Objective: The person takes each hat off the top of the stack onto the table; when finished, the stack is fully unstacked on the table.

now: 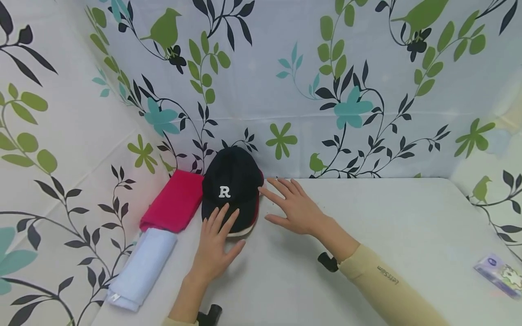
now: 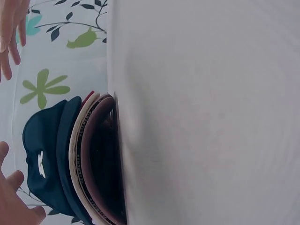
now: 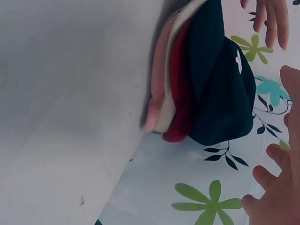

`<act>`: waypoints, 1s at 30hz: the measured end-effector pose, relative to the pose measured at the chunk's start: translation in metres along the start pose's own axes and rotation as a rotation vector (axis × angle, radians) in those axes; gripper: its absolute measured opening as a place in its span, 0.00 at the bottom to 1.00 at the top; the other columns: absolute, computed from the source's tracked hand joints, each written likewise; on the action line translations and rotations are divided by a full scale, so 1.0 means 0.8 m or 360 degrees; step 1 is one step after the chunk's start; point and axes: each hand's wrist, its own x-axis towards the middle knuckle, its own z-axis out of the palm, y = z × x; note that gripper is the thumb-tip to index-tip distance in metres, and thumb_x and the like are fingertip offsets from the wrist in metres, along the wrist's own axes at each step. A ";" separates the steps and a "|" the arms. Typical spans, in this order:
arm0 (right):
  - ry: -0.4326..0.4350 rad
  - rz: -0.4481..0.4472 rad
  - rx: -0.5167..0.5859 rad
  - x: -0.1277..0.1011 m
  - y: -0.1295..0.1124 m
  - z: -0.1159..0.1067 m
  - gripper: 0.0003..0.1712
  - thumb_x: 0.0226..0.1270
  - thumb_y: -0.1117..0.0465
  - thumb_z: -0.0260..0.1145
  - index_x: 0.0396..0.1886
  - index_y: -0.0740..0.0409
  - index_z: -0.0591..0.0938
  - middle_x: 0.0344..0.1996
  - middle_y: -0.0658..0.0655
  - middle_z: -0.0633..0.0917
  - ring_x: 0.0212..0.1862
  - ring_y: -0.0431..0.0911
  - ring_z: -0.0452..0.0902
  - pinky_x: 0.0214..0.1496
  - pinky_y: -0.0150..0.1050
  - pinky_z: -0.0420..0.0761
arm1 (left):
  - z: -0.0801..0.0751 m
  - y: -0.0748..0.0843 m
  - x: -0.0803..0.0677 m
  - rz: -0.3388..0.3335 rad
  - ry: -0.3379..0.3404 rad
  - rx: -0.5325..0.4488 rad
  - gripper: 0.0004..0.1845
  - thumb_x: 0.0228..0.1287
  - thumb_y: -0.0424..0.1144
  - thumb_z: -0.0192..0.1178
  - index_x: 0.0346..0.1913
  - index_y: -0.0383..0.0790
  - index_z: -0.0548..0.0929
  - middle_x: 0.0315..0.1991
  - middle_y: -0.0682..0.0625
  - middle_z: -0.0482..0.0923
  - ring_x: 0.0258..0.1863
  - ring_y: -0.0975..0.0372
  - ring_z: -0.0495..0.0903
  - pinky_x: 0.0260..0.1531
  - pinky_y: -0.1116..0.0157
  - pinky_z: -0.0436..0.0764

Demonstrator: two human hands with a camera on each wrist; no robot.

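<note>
A stack of caps stands at the table's back left, topped by a navy cap [image 1: 230, 181] with a white R. Red and cream brims show beneath it in the left wrist view [image 2: 82, 154] and the right wrist view [image 3: 183, 79]. My left hand [image 1: 218, 233] is open, its straight fingers reaching over the front of the navy brim; its fingertips [image 2: 14, 201] show at the frame edge. My right hand [image 1: 285, 203] is open and flat just right of the stack, its fingertips [image 3: 274, 183] beside the cap's side. I cannot tell whether either hand touches the cap.
A folded red cloth [image 1: 175, 201] and a folded pale blue cloth [image 1: 142, 267] lie left of the caps along the table's edge. A small tissue packet [image 1: 499, 274] lies at the far right. The white table [image 1: 387, 217] is enclosed by floral backdrop [image 1: 285, 90] walls.
</note>
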 end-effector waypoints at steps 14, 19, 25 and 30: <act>0.0079 0.0106 0.0217 0.043 -0.003 0.018 0.41 0.71 0.42 0.66 0.79 0.47 0.63 0.76 0.58 0.61 0.72 0.58 0.59 0.75 0.54 0.57 | -0.002 -0.032 -0.003 -0.0171 0.0177 -0.0171 0.40 0.63 0.44 0.64 0.78 0.48 0.63 0.77 0.41 0.56 0.74 0.45 0.55 0.65 0.32 0.58; 0.0083 0.0140 0.0312 0.055 0.002 0.025 0.41 0.72 0.43 0.65 0.79 0.49 0.63 0.76 0.59 0.61 0.72 0.60 0.59 0.75 0.55 0.59 | 0.000 -0.040 -0.008 -0.0293 0.0189 -0.0258 0.41 0.63 0.42 0.66 0.78 0.46 0.62 0.77 0.42 0.54 0.74 0.47 0.54 0.64 0.32 0.61; 0.0101 0.0190 0.0447 0.071 0.012 0.027 0.41 0.73 0.47 0.66 0.79 0.52 0.62 0.75 0.62 0.63 0.73 0.59 0.60 0.74 0.55 0.60 | 0.000 -0.047 -0.012 -0.0473 0.0157 -0.0386 0.44 0.64 0.43 0.67 0.80 0.50 0.58 0.78 0.43 0.51 0.75 0.48 0.52 0.64 0.33 0.63; 0.0109 0.0220 0.0509 0.087 0.016 0.022 0.41 0.73 0.47 0.66 0.80 0.51 0.61 0.74 0.60 0.64 0.72 0.58 0.61 0.73 0.52 0.63 | -0.001 -0.055 -0.012 -0.0586 0.0164 -0.0463 0.45 0.65 0.44 0.67 0.80 0.48 0.56 0.77 0.44 0.53 0.74 0.50 0.52 0.66 0.35 0.62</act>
